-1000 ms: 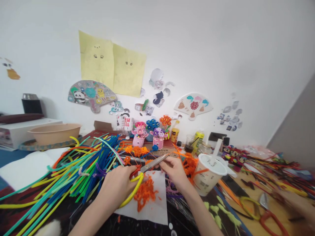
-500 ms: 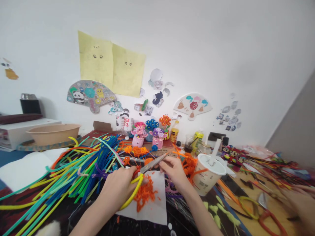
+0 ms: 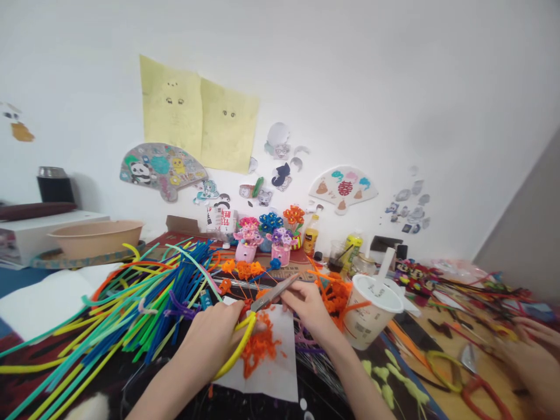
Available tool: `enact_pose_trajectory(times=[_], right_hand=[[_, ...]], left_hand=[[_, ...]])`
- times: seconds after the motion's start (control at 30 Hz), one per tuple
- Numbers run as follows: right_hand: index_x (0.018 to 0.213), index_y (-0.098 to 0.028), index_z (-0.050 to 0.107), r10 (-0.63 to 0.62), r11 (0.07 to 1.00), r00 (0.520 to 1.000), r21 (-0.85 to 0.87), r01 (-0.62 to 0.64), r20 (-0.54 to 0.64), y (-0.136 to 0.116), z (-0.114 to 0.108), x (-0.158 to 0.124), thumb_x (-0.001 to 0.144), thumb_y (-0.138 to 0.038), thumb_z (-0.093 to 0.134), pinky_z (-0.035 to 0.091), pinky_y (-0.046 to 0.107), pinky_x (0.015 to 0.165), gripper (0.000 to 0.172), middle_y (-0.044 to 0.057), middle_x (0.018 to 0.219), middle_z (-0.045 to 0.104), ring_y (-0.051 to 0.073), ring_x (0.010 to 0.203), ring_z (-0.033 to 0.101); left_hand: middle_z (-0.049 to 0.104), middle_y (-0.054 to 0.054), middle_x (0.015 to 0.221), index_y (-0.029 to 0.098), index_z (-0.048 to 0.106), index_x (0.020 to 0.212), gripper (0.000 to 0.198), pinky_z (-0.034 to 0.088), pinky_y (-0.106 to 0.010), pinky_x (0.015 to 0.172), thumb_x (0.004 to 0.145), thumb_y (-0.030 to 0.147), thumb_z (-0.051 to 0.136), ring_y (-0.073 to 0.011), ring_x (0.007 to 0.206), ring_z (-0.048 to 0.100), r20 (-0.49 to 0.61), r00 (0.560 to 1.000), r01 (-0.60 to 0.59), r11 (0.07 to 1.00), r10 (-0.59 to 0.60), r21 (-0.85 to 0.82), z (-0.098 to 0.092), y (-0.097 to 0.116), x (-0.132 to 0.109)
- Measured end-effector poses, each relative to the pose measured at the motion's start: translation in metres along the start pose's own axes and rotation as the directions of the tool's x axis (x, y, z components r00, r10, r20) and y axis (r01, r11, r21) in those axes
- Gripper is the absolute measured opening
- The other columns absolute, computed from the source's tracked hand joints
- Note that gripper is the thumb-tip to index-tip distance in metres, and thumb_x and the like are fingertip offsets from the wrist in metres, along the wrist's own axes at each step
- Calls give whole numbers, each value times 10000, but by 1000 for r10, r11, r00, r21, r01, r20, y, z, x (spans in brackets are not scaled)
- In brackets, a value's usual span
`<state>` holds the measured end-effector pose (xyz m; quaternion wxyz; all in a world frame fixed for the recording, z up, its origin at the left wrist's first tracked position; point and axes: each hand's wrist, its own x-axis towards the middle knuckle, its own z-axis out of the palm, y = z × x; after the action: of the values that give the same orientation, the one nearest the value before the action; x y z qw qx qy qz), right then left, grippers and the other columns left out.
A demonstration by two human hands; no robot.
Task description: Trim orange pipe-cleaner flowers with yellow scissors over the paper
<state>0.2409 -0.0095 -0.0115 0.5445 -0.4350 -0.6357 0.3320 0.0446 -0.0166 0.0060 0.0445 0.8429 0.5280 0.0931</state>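
Step looks like snipping | my left hand closed on scissors by the handles | right hand narrow at the blades, holding what I can't tell | orange clippings near on paper | next calls for steady blades

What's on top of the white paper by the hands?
A heap of orange fuzzy pipe-cleaner scraps sits on the white paper; the paper beneath it is hidden, and the left hand covers its left edge.
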Motion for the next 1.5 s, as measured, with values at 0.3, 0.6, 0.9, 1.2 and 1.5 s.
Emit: enact_pose_trajectory(times=[0.3, 0.6, 0.9, 1.2, 1.5], right_hand=[[717, -128, 698, 11, 1000, 1000, -16, -10, 7, 1, -1, 0, 771, -319, 597, 410, 218, 464, 223, 40, 625, 665, 117, 494, 498], [709, -122, 682, 24, 1000, 999, -18, -24, 27, 2, -2, 0, 781, -317, 580, 398, 209, 467, 232, 31, 620, 636, 113, 503, 490], [658, -132, 669, 33, 999, 998, -29, -32, 44, 1, 4, -1, 759, -239, 579, 399, 206, 453, 173, 9, 555, 597, 110, 470, 500], [697, -124, 663, 35, 999, 998, -26, -34, 55, 1, 1, -2, 752, -228, 580, 399, 205, 454, 144, 7, 564, 589, 112, 482, 509], [646, -136, 652, 32, 999, 997, -34, -29, 71, -2, 5, -2, 742, -220, 584, 391, 213, 460, 145, -9, 512, 555, 117, 478, 505]], left_hand=[[674, -102, 746, 204, 609, 785, 526, 405, -313, 574, 888, 559, 235, -292, 725, 661, 11, 1000, 3, 1000, -3, -25, -3, 0, -1], [680, -109, 792, 190, 588, 863, 448, 421, -312, 585, 891, 523, 289, -289, 747, 663, 42, 999, -14, 1000, 15, -12, 3, -1, 2], [674, -114, 784, 182, 589, 903, 511, 436, -336, 613, 910, 522, 208, -297, 768, 666, 55, 998, -37, 999, 36, 16, 2, 1, 1], [663, -95, 738, 199, 586, 835, 512, 398, -315, 562, 907, 535, 206, -293, 723, 662, 17, 999, -38, 999, 38, 1, 6, -2, 2], [675, -89, 769, 196, 593, 890, 450, 426, -318, 589, 898, 522, 283, -289, 755, 669, 19, 999, -26, 999, 26, 23, 0, 5, 0]])
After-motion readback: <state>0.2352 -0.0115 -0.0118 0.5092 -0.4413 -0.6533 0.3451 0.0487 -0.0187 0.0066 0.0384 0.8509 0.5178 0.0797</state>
